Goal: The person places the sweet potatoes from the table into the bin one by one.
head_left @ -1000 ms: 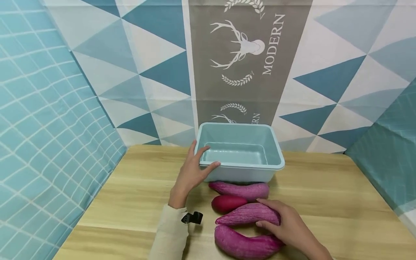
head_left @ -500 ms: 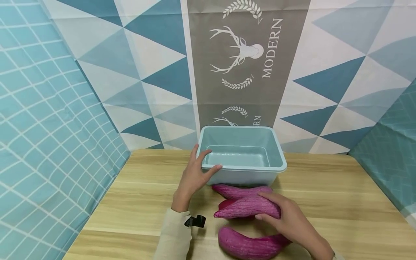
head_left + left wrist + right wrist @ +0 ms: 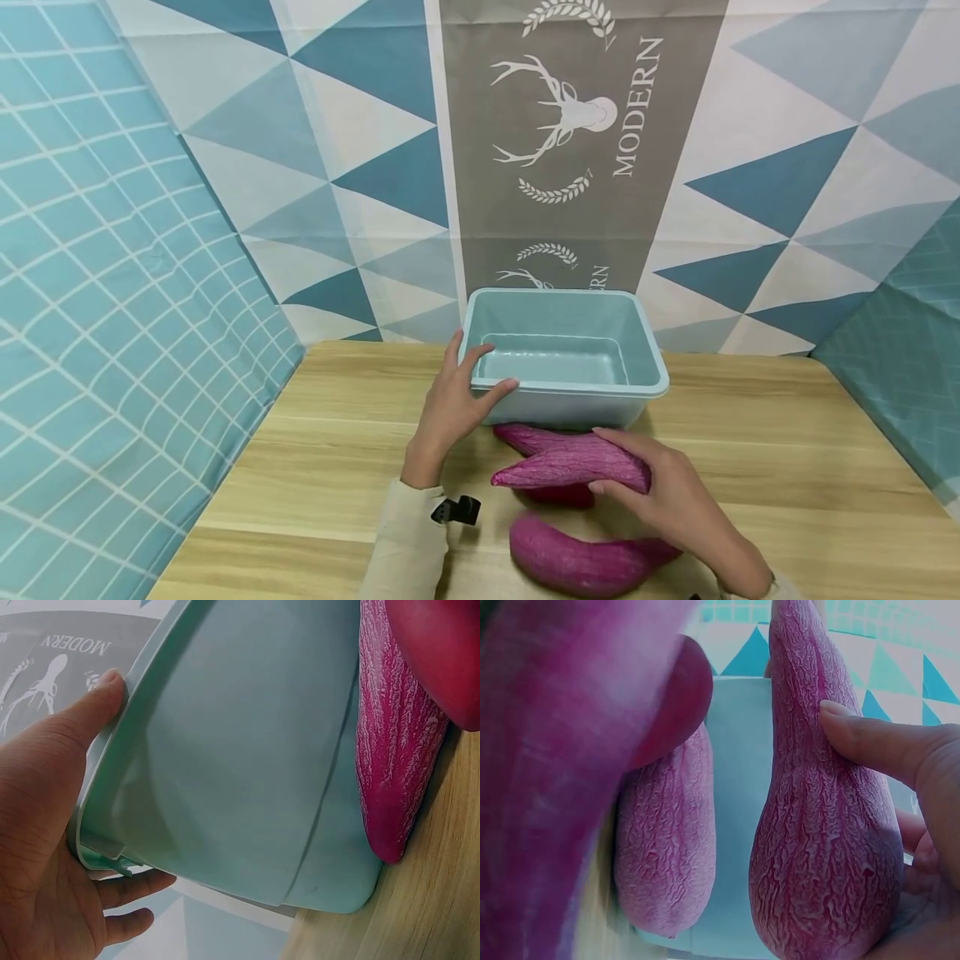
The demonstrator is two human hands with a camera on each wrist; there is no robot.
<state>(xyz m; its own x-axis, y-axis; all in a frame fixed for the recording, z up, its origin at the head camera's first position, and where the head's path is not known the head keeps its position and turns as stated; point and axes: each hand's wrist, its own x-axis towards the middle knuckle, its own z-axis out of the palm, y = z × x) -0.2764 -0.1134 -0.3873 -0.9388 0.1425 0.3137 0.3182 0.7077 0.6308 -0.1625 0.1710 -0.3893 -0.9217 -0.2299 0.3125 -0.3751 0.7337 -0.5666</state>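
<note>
One eggplant, long axis near 9-to-3, narrow tip toward 9 o'clock, is gripped at its thick end by the right hand. Red vegetable: 6 o'clock. Bin: 12 o'clock; left hand, fingers spread, touches its 8-o'clock corner.

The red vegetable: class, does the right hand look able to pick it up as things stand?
Probably not: the right hand grips a wrinkled purple vegetable, which, in the head view, partly covers the red vegetable.
</note>
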